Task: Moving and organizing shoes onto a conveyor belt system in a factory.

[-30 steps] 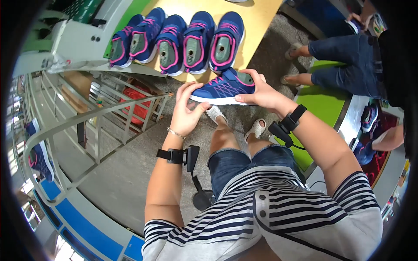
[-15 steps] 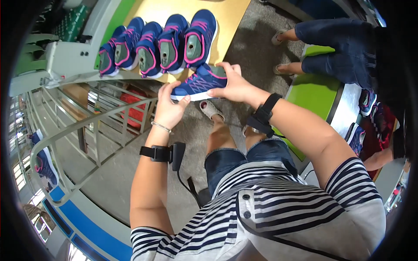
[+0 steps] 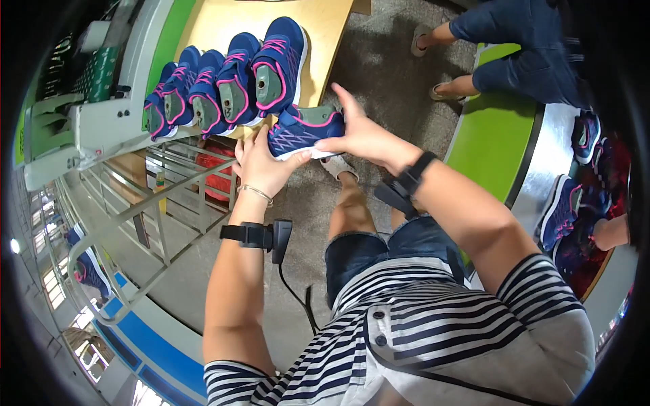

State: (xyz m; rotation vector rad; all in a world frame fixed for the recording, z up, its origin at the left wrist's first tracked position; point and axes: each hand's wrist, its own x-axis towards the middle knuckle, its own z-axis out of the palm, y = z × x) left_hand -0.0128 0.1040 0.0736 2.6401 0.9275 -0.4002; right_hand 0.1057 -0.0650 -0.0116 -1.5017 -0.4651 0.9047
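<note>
Between my two hands is a navy sneaker (image 3: 305, 134) with pink trim, a white sole and a grey-green shoe last in its opening. Its toe points left and one side faces me. My left hand (image 3: 263, 161) grips the toe end, thumb along the sole. My right hand (image 3: 365, 135) is at the heel, its thumb on the lower side and its index finger stretched up off the shoe. Just beyond stands a row of several matching sneakers (image 3: 276, 68), heels toward me, with lasts inside.
The row stands on a pale wooden board (image 3: 325, 34) edged in green. A metal rail frame (image 3: 162, 183) is at left, with a red bundle (image 3: 218, 172) behind it. At right, another person (image 3: 521, 51) stands by a green bench (image 3: 484, 145), with more sneakers (image 3: 560, 211) nearby.
The held sneaker has shifted slightly left and down in the picture, and the row beyond it too. My right fingers have spread away from its upper. My left fingers have slid behind the toe.
</note>
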